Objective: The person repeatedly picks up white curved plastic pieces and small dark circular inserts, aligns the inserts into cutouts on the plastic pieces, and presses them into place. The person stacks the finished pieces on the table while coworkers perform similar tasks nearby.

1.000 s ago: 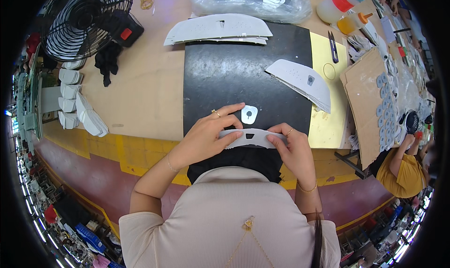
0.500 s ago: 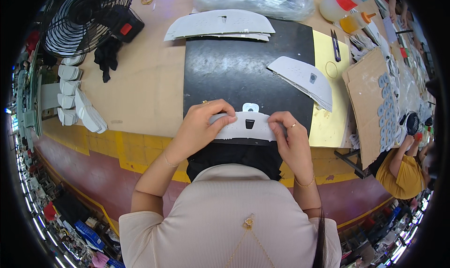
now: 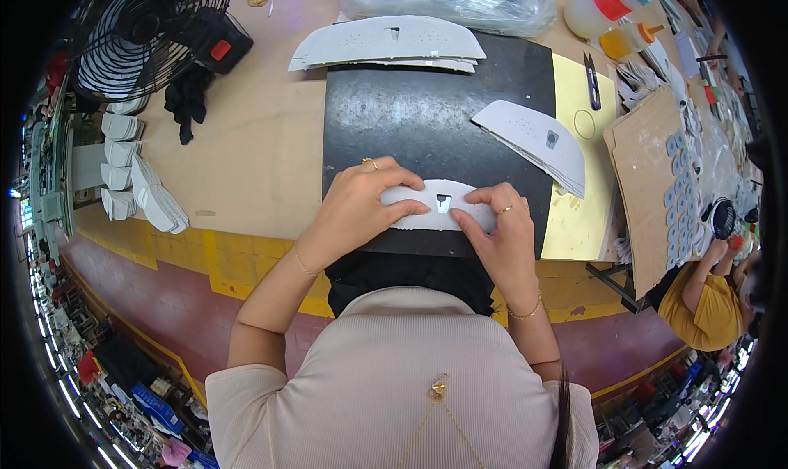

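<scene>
A pale grey curved panel (image 3: 435,187) lies near the front edge of the black mat (image 3: 394,116). Through its small cut-out window shows part of a white piece (image 3: 444,208) with a dark spot; the rest of that piece is hidden beneath the panel. My left hand (image 3: 361,200) pinches the panel's left part between thumb and fingers. On the right part my right hand (image 3: 501,227) is closed in a similar pinch, its thumb tip close to the window.
Stacked grey panels lie at the mat's far edge (image 3: 386,42) and right edge (image 3: 533,145). Thread snips (image 3: 592,82) rest on yellow sheeting (image 3: 574,215). Glue bottles (image 3: 624,41) and a cardboard sheet with grey pieces (image 3: 640,182) are right; a fan (image 3: 144,26) stands left.
Both hands have slid the panel slightly away from me, over the small white piece that lay just beyond it. White now shows in the window where black mat showed before.
</scene>
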Demonstrator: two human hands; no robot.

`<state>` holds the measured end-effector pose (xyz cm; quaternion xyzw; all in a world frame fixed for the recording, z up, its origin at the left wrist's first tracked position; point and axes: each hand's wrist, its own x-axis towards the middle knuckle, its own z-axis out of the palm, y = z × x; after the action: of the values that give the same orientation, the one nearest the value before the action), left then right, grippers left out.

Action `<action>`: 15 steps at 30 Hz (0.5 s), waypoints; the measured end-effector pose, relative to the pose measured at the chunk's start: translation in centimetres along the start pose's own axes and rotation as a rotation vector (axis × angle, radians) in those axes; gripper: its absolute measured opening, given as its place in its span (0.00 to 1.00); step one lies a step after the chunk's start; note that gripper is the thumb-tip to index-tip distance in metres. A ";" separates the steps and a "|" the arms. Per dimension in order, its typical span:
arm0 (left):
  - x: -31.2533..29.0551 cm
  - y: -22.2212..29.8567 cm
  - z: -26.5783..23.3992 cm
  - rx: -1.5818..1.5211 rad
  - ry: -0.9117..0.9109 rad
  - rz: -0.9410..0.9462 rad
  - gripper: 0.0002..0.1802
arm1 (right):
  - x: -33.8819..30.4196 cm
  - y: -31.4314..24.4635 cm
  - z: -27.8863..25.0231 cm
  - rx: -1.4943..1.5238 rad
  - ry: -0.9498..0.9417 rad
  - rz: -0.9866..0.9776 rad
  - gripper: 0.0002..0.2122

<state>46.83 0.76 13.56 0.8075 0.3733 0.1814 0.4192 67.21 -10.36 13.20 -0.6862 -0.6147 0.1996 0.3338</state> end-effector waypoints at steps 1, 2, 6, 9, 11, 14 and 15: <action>0.0 -0.1 0.0 0.005 0.004 0.002 0.15 | 0.0 0.0 0.1 -0.004 0.003 -0.002 0.11; 0.1 -0.2 0.0 0.009 0.007 0.003 0.15 | 0.0 0.0 0.3 -0.007 0.006 -0.003 0.11; 0.2 -0.3 0.1 0.016 0.020 -0.004 0.15 | 0.0 -0.1 0.5 -0.025 0.010 0.006 0.11; 0.3 -0.3 0.1 0.025 0.021 -0.015 0.14 | 0.0 0.0 0.7 -0.030 0.022 0.003 0.11; 0.3 -0.3 0.2 0.018 0.021 -0.025 0.14 | 0.0 0.0 0.7 -0.023 0.029 0.006 0.11; 0.4 -0.3 0.3 0.026 0.018 -0.024 0.14 | -0.1 0.1 0.8 -0.021 0.037 0.010 0.11; 0.4 -0.4 0.3 0.022 0.018 -0.025 0.14 | -0.1 0.1 0.8 -0.022 0.040 0.012 0.11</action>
<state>47.13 1.04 13.06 0.8055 0.3892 0.1795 0.4093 66.71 -10.31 12.55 -0.6972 -0.6059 0.1810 0.3375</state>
